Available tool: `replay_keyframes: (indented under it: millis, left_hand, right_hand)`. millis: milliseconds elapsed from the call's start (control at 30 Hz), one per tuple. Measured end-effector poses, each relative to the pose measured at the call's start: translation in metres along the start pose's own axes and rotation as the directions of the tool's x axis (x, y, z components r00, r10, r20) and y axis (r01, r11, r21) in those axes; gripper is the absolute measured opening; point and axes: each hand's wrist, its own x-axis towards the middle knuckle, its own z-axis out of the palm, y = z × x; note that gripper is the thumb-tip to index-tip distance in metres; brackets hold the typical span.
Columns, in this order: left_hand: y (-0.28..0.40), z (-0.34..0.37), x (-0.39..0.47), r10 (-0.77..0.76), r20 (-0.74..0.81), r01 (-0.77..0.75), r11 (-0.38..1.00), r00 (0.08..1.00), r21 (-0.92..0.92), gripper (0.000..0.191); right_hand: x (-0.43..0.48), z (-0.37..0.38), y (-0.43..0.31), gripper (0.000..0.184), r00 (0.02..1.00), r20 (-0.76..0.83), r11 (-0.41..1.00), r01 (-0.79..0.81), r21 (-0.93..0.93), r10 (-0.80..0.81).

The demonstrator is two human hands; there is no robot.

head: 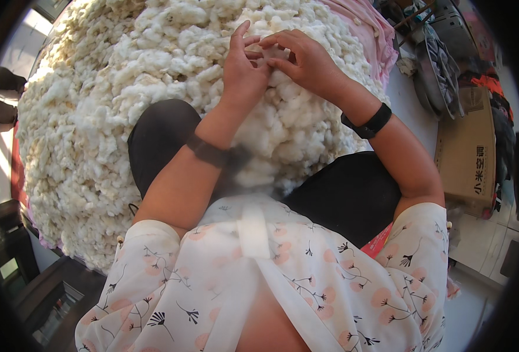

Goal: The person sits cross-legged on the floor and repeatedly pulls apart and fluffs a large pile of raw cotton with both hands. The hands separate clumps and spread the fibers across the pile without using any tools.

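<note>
A large heap of raw cotton [110, 75], off-white with yellowish bits, spreads in front of me and around my black-clad knees. Above it, near the top centre, both hands come together. My left hand [246, 66] is palm up with its fingers partly spread. My right hand [305, 61] bends over from the right, thumb and fingers curled towards the left fingertips. A thin whitish tuft, seemingly cotton fibre, lies between the fingers of the two hands; its edges blend with the heap behind. Each wrist wears a black band.
Pink cloth [376, 39] edges the heap at upper right. Farther right are a basin [433, 75] with grey fabric and a cardboard box [466, 149] bearing writing. Dark wooden furniture [57, 299] stands at lower left. A pair of dark shoes [4, 97] shows at far left.
</note>
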Motion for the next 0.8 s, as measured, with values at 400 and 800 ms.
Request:
replay_keyframes:
  millis: [400,800]
  left_hand:
    - [0.003,-0.001,-0.002,-0.115,0.041,0.12,0.977,0.993,-0.177,0.052]
    - [0.012,0.002,-0.003,0.057,-0.025,-0.062,0.924,0.998,-0.377,0.04]
  right_hand:
    - [-0.006,0.014,0.029,0.028,0.965,0.243,0.989,-0.125,0.085,0.101]
    - [-0.006,0.008,0.023,0.026,0.905,0.347,0.692,-0.414,0.592,0.245]
